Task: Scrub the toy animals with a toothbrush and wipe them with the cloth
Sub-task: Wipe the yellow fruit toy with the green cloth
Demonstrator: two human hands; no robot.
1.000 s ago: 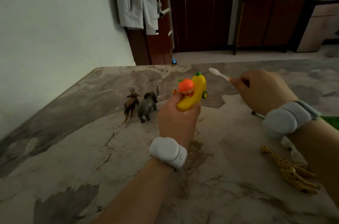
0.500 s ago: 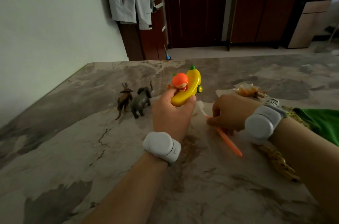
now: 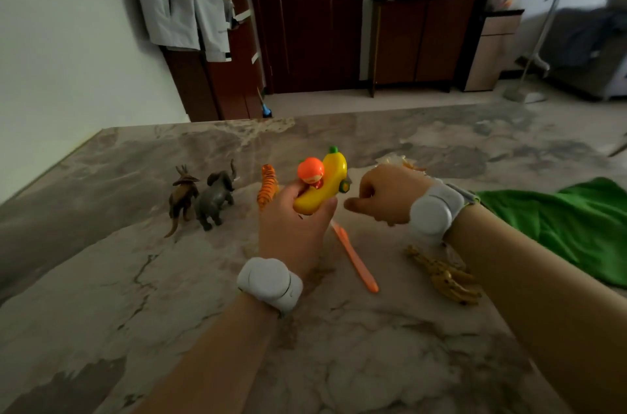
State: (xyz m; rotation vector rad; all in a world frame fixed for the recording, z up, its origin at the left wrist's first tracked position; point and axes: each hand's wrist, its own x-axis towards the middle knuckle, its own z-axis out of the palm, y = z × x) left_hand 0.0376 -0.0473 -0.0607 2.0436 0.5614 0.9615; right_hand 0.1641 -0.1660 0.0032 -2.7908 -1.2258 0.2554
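Grips yellow banana-shaped plastic toy car (image 3: 322, 189) in left hand (image 3: 293, 227), above marble table (image 3: 135, 278). Curls right hand (image 3: 380, 200) empty beside it. Notes orange plastic toothbrush (image 3: 356, 261) flat below, green cloth (image 3: 559, 227) rightward.

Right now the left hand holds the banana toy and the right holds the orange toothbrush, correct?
No: the head view shows the orange toothbrush lying on the table, the right hand holding nothing. The left hand does hold the banana toy.
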